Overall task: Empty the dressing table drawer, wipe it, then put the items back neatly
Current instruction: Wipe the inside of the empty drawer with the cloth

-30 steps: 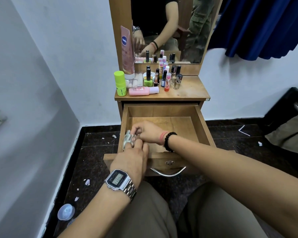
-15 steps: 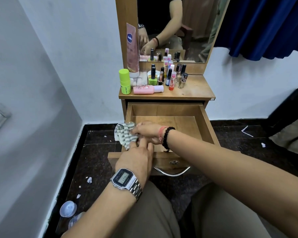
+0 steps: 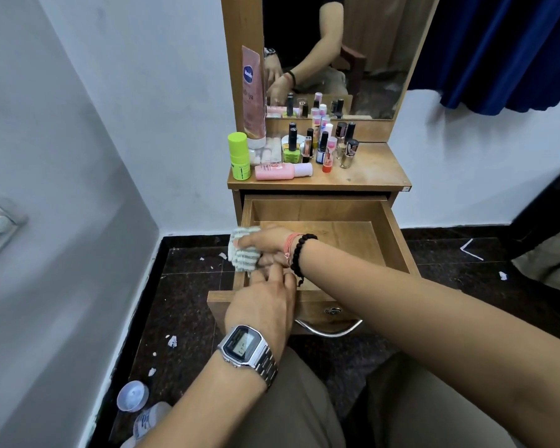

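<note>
Drawer (image 3: 392, 234): pulled out toward the near side, rigid wood, bare inside. Handle by front pull only.

Cosmetics (image 3: 304, 150): standing on the tabletop, far of drawer; small, probably glass and fragile. Lift singly by the body.

Cloth (image 3: 243, 250): soft, light, striped, draped over left drawer wall. Gripped by right hand (image 3: 265, 245).

Left hand (image 3: 262, 305): fingers at cloth; grip undetermined.

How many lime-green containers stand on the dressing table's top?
2: a tall tube at the front left corner, and a squat black-capped bottle to its right. Others may be hidden.
</note>
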### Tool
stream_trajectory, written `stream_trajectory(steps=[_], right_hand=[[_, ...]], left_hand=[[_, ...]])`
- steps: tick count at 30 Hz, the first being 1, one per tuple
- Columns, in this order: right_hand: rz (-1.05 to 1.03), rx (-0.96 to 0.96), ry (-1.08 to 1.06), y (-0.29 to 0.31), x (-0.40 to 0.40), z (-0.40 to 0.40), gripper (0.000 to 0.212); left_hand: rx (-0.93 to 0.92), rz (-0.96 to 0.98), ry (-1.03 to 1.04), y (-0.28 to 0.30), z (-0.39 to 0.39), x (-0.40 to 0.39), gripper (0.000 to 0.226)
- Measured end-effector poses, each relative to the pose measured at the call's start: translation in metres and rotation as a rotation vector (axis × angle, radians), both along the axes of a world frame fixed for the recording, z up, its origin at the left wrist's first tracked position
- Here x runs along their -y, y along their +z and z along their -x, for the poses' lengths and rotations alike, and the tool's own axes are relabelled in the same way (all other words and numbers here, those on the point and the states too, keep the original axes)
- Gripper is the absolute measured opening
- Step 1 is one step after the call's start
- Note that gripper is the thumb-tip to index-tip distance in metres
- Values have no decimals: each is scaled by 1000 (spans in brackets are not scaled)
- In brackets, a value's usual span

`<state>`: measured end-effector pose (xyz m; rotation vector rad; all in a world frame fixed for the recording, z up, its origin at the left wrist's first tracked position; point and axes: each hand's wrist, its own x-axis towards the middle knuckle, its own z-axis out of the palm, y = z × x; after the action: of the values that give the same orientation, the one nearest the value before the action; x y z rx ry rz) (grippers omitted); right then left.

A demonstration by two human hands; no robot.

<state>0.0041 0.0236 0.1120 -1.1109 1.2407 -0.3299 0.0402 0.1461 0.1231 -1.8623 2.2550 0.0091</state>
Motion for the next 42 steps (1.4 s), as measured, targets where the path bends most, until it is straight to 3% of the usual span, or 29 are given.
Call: stream_trajectory(steps=[2, 6, 10, 15, 19, 22, 23, 24, 25, 28, 31, 33, 37, 42], right_hand=[[-4, 85, -140, -6, 12, -15, 39], [135, 137, -259, 2, 24, -31, 47], [186, 42, -289, -9, 32, -45, 47], [241, -180, -62, -23, 27, -29, 36], [177, -239, 136, -25, 8, -11, 23], [140, -299, 206, -14, -4, 17, 39], [133, -430, 284, -7, -15, 28, 41], [7, -429, 304, -15, -15, 36, 41], [-153, -288, 327, -25, -12, 39, 39], [-211, -45, 319, -27, -4, 42, 27], [-184, 144, 62, -25, 14, 57, 12], [-173, 300, -176, -25, 30, 56, 23], [-172, 416, -493, -31, 55, 30, 38], [-154, 469, -613, -35, 59, -13, 15]], left_hand=[[-13, -4, 4, 0, 2, 0, 37], [-40, -1, 11, -1, 0, 0, 35], [-65, 10, 25, -1, -2, 0, 38], [-47, -5, 25, -1, 2, 0, 33], [-36, -4, 24, 0, 3, 1, 32], [14, -31, 13, 0, 4, -1, 40], [33, -41, 9, 0, 5, -1, 44], [53, -47, 2, 0, 5, -1, 47], [69, -49, -6, 0, 6, -2, 48], [29, -20, 14, 2, 8, -5, 40], [-33, -4, 29, 2, 7, -6, 31], [-53, -10, 33, 1, 5, -5, 26], [-53, -6, 36, 2, 5, -4, 24], [-62, -27, 32, 3, 4, -3, 28]])
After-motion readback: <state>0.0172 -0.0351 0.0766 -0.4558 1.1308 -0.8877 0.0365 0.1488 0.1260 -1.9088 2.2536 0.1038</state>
